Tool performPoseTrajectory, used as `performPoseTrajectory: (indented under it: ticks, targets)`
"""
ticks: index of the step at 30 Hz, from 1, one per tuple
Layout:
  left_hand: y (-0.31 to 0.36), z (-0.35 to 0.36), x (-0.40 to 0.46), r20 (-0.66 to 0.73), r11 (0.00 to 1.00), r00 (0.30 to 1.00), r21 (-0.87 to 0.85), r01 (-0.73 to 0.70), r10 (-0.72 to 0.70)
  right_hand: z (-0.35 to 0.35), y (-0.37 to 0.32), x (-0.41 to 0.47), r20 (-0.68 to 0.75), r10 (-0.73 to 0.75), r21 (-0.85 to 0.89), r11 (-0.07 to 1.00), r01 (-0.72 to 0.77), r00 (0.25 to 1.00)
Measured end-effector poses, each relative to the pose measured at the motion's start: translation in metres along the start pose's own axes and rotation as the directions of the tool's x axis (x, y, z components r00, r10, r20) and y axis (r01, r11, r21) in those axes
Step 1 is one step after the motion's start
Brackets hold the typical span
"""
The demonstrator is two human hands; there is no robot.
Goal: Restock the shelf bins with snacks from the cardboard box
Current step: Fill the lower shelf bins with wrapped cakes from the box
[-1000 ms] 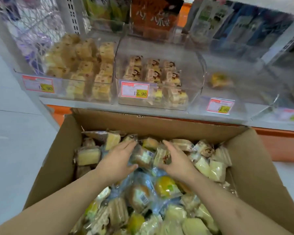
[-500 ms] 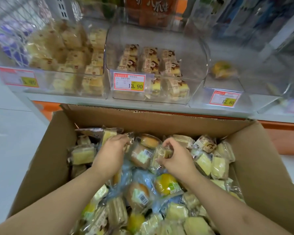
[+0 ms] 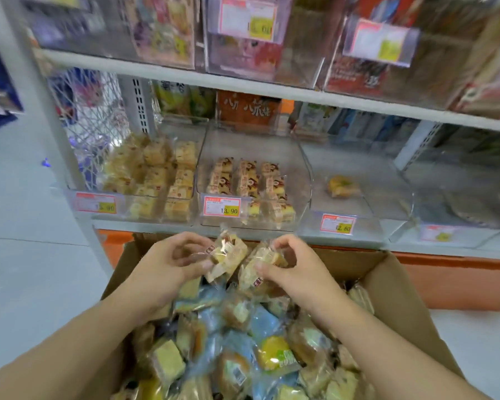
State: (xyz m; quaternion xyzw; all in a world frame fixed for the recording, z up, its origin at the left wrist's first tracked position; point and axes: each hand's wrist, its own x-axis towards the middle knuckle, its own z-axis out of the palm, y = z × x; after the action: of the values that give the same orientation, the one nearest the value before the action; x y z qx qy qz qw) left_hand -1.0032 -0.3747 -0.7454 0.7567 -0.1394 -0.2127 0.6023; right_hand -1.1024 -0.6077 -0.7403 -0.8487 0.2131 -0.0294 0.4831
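An open cardboard box full of wrapped snack cakes sits below the shelf. My left hand pinches one clear-wrapped cake above the box's far end. My right hand grips a second wrapped cake right beside it; the two packets touch. Just beyond them stands the middle clear bin, holding rows of brown-labelled cakes. The left bin is piled with yellow cakes. The right bin holds a single cake.
Price tags hang on each bin front. A higher shelf with boxed goods overhangs the bins. The shelf upright stands at left, with grey floor beyond it. An orange base runs under the shelf.
Both hands have risen out of the box, each carrying one wrapped cake, up toward the front of the middle bin. The view has tilted upward, showing the higher shelf.
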Motion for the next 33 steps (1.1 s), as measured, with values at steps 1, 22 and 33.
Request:
performPoseTrajectory:
  ticks: [1,22,33]
  targets:
    - [0.014,-0.001,-0.011,0.027,0.997,1.000,-0.077,0.007,-0.005,-0.005,-0.012,-0.008,0.003,-0.017,0.060,0.998,0.016,1.000]
    - [0.066,0.016,-0.038,0.073,0.852,0.990,-0.503,0.143,-0.123,-0.038,-0.067,-0.044,0.158,-0.162,0.426,0.901,0.080,0.974]
    - [0.065,0.010,-0.020,-0.099,0.871,0.991,-0.491,0.028,-0.087,-0.046,-0.059,-0.024,0.050,-0.035,0.347,0.938,0.016,0.998]
